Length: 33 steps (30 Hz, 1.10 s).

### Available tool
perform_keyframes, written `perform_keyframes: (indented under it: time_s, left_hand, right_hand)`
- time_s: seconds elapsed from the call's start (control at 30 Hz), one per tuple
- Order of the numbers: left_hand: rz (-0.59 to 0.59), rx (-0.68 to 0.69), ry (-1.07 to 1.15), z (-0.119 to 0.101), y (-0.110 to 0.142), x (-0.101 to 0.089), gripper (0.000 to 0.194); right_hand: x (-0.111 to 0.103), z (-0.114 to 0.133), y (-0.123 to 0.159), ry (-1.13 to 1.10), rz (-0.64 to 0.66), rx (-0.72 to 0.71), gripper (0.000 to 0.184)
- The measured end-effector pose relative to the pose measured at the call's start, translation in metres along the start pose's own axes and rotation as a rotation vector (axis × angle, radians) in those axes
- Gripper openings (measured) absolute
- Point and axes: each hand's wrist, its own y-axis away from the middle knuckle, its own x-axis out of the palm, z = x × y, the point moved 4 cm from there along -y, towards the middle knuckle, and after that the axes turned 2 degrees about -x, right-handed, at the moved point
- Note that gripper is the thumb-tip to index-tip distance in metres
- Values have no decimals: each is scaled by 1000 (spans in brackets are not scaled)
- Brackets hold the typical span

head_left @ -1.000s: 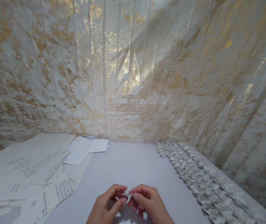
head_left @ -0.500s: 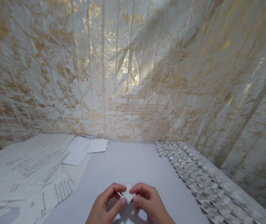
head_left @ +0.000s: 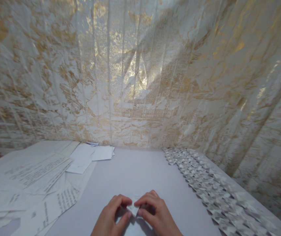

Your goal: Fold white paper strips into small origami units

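Observation:
A small folded white paper piece [head_left: 133,210] is held between my two hands, low in the middle of the view. My left hand [head_left: 114,213] pinches its left side with thumb and fingers. On the other side, my right hand [head_left: 155,209] grips the right edge in the same way. The piece comes to a point at its lower end. Fingertips cover parts of its edges, and its exact folds are too small to make out.
Rows of small folded paper pieces [head_left: 204,186] line the right side of the white table [head_left: 135,170]. Printed paper sheets [head_left: 42,170] overlap at left, with blank white slips [head_left: 102,153] behind them. A white and gold curtain [head_left: 130,75] hangs along the back.
My hands have drawn slightly closer around the paper piece and shifted their fingers. The piece sits a little lower and further left. Papers on both sides have stayed put.

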Motion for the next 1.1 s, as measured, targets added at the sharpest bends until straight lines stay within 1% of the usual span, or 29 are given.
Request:
perform_keyframes:
  time_s: [0.07, 0.17, 0.27, 0.37, 0.47, 0.57, 0.63, 0.73, 0.8, 0.87, 0.9, 1.03, 1.1]
  left_hand:
    - [20, 55, -129, -1, 2, 2, 15]
    - [22, 159, -270, -2, 5, 5, 19]
    - [15, 200, -323, -2, 5, 5, 22]
    - [73, 167, -368, -3, 1, 4, 20]
    - [100, 152, -422, -8, -2, 3, 15]
    - [122, 141, -464, -12, -4, 3, 13]
    - [139, 127, -480, -14, -4, 4, 12]
    - [155, 121, -494, -14, -5, 4, 12]
    - [166, 139, -517, -13, -6, 4, 9]
    - [180, 170, -542, -11, -7, 4, 4]
    - [182, 185, -551, -10, -8, 4, 3]
    - [174, 219, -566, -8, -6, 4, 14]
    - [169, 215, -570, -9, -5, 5, 12]
  right_hand:
    - [2, 1, 0, 157, 45, -20, 25]
    - [5, 0, 0, 316, 72, 6, 31]
    - [5, 1, -1, 347, 74, 12, 34]
    - [3, 3, -2, 322, 86, -15, 40]
    - [4, 2, -2, 325, 107, -51, 34]
    - [4, 0, -3, 347, 100, -84, 29]
    - [5, -1, -3, 352, 105, -109, 30]
    - [5, -1, -3, 341, 153, -150, 34]
    - [5, 0, -3, 328, 181, -162, 38]
    - [5, 1, -4, 323, 184, -158, 38]
    - [4, 1, -4, 323, 179, -156, 36]
    - [4, 0, -5, 346, 128, -173, 22]
    - [4, 0, -4, 388, 115, -209, 17]
